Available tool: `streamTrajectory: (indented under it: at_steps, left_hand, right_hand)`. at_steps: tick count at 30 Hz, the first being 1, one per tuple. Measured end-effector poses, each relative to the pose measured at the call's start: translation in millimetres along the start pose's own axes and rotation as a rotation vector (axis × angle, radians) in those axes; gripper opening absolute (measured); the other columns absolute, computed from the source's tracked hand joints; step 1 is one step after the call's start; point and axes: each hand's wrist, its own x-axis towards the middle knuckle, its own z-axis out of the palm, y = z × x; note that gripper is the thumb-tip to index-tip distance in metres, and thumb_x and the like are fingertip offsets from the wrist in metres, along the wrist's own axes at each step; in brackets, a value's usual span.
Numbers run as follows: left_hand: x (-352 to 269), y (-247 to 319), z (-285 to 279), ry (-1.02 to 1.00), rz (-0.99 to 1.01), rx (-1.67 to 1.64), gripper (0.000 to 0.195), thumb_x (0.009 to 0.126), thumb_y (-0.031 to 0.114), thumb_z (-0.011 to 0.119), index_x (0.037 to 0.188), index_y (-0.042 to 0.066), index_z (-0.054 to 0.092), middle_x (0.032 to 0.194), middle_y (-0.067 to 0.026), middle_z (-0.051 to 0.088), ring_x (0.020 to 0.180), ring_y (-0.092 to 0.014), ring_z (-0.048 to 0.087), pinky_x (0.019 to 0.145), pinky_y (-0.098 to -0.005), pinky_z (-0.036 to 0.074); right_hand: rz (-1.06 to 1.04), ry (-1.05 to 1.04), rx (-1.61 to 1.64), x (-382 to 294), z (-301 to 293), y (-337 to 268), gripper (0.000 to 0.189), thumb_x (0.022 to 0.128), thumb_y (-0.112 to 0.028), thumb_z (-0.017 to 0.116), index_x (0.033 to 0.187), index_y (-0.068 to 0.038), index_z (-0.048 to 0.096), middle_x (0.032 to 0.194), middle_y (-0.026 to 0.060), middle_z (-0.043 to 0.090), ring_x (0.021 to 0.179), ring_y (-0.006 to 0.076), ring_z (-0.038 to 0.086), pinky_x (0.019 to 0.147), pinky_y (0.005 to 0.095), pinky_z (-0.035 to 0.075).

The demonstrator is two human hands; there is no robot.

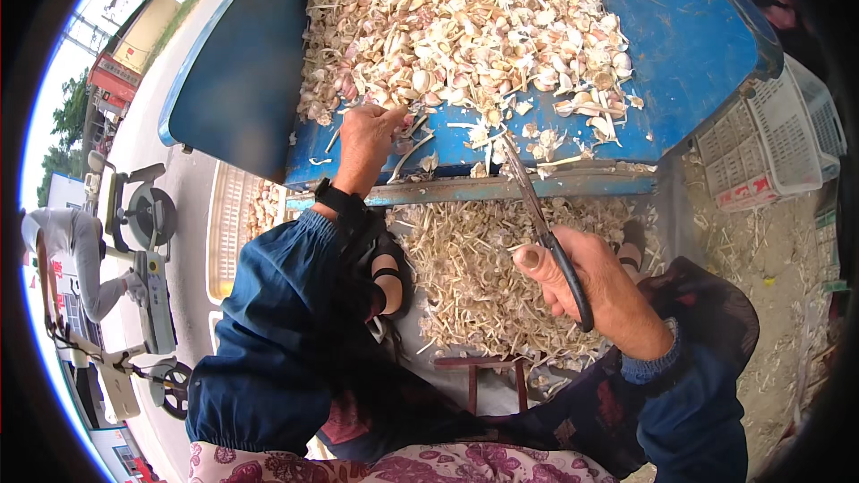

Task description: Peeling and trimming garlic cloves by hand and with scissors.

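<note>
A large heap of garlic cloves lies in a blue metal chute before me. My left hand is at the near edge of the heap, fingertips bent down among cloves and cut stalks; whether something is pinched in them cannot be told. My right hand grips black-handled metal shears, thumb lying over the handle. The shears point away from me, their tip by a trimmed garlic piece on the chute's near lip. Other loose pieces and dry stalks are scattered along that lip.
Dry garlic skins and stalks cover the ground between my feet, near a small dark red stool frame. White plastic crates stand at right. A cream crate holds cloves at left. Beyond it, a person rides a scooter along the road.
</note>
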Motion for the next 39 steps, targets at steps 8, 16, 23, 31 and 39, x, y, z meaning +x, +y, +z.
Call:
streamTrajectory:
  at_steps: [8, 16, 23, 31, 39]
  left_hand:
    - [8, -6, 32, 0.152, 0.159, 0.154, 0.027, 0.079, 0.024, 0.074, 0.083, -0.003, 0.073, 0.063, -0.0163, 0.067, 0.060, -0.023, 0.067, 0.065, -0.0356, 0.053]
    - [13, 4, 33, 0.057, 0.182, -0.023, 0.018, 0.079, 0.014, 0.069, 0.085, -0.001, 0.074, 0.062, -0.0095, 0.066, 0.055, -0.012, 0.061, 0.057, -0.0308, 0.050]
    - [21, 0, 35, -0.009, 0.188, -0.012, 0.015, 0.071, 0.008, 0.073, 0.082, -0.001, 0.073, 0.063, -0.0077, 0.066, 0.055, -0.012, 0.060, 0.052, -0.0291, 0.049]
    - [9, 8, 22, -0.099, 0.052, -0.126, 0.013, 0.067, -0.001, 0.074, 0.078, 0.000, 0.067, 0.068, -0.0058, 0.065, 0.054, -0.010, 0.058, 0.047, -0.0248, 0.047]
    - [-34, 26, 2, -0.478, -0.135, -0.804, 0.021, 0.074, -0.008, 0.071, 0.089, 0.001, 0.061, 0.067, 0.0001, 0.057, 0.045, -0.006, 0.044, 0.040, -0.0221, 0.027]
  right_hand:
    - [0.057, -0.045, 0.170, -8, -8, 0, 0.056, 0.086, -0.059, 0.066, 0.078, -0.005, 0.051, 0.060, -0.0026, 0.045, 0.050, 0.0049, 0.044, 0.044, 0.0222, 0.034]
    - [0.046, 0.000, 0.084, -12, -16, -1, 0.056, 0.089, -0.053, 0.065, 0.073, -0.001, 0.051, 0.056, 0.0048, 0.046, 0.049, 0.0146, 0.049, 0.047, 0.0306, 0.038]
    - [-0.196, 0.072, -0.132, -12, -15, 11, 0.053, 0.091, -0.043, 0.065, 0.074, 0.005, 0.051, 0.064, 0.0248, 0.051, 0.062, 0.0402, 0.055, 0.058, 0.0449, 0.041]
    - [-0.148, 0.079, -0.246, -7, -15, 3, 0.057, 0.090, -0.048, 0.065, 0.075, 0.005, 0.052, 0.067, 0.0275, 0.053, 0.069, 0.0460, 0.057, 0.061, 0.0475, 0.042]
    - [-0.212, 0.232, -0.456, 6, -1, -3, 0.056, 0.087, -0.047, 0.067, 0.078, 0.006, 0.055, 0.068, 0.0270, 0.059, 0.071, 0.0453, 0.061, 0.065, 0.0497, 0.046]
